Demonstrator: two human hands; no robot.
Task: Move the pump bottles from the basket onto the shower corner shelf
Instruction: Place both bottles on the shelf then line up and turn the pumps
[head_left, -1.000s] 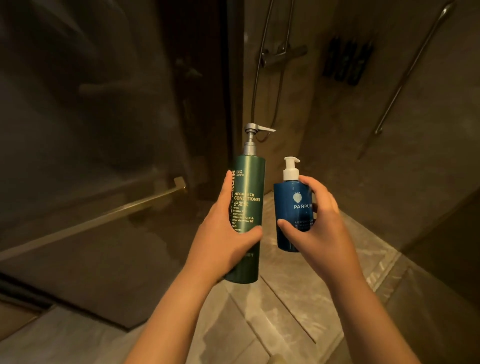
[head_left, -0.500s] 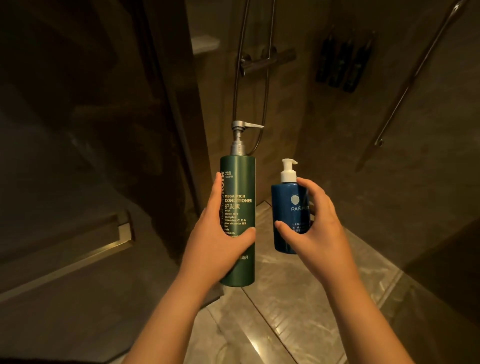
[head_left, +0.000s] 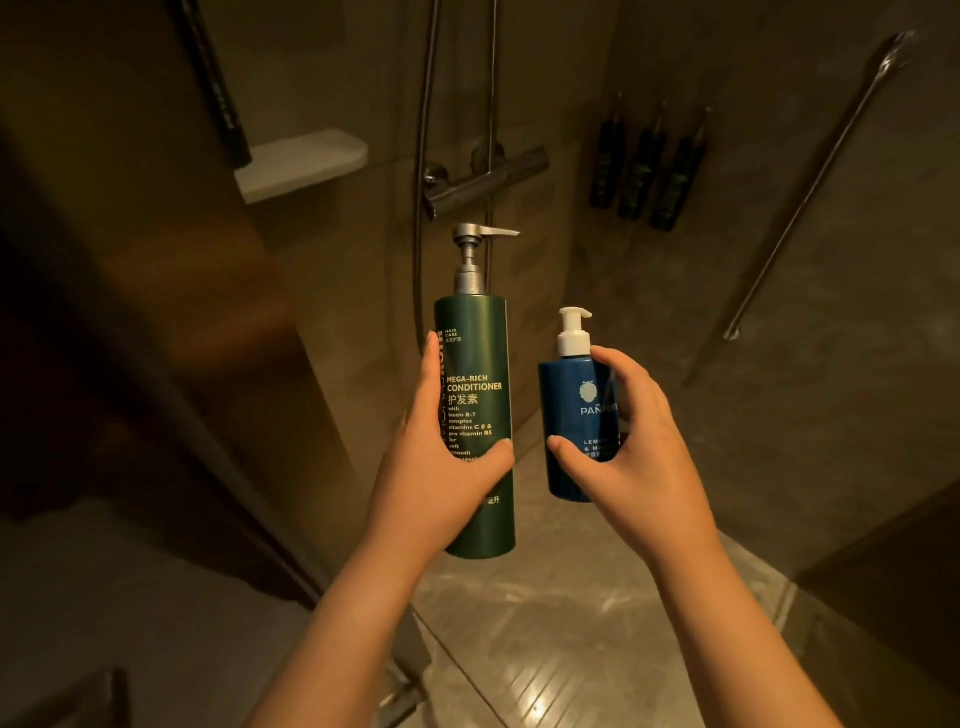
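Note:
My left hand (head_left: 439, 467) grips a tall dark green conditioner bottle (head_left: 475, 364) with a silver pump, held upright in mid-air. Beside it, my right hand (head_left: 639, 457) holds a shorter blue pump bottle (head_left: 571, 410) with a white pump, also upright. A pale shower corner shelf (head_left: 301, 163) sits on the wall up and to the left of both bottles, with nothing on its visible top. The basket is out of view.
A shower mixer bar (head_left: 485, 179) with hose and riser pipe is on the wall behind the bottles. Three dark wall-mounted bottles (head_left: 647, 166) hang at the upper right. A slanted grab rail (head_left: 810, 182) runs along the right wall. A dark glass door edge (head_left: 218, 78) stands left.
The view has advanced into the shower and swung left, bringing the corner shelf into sight. Both hands keep the same grip on their bottles, now slightly closer to the wall.

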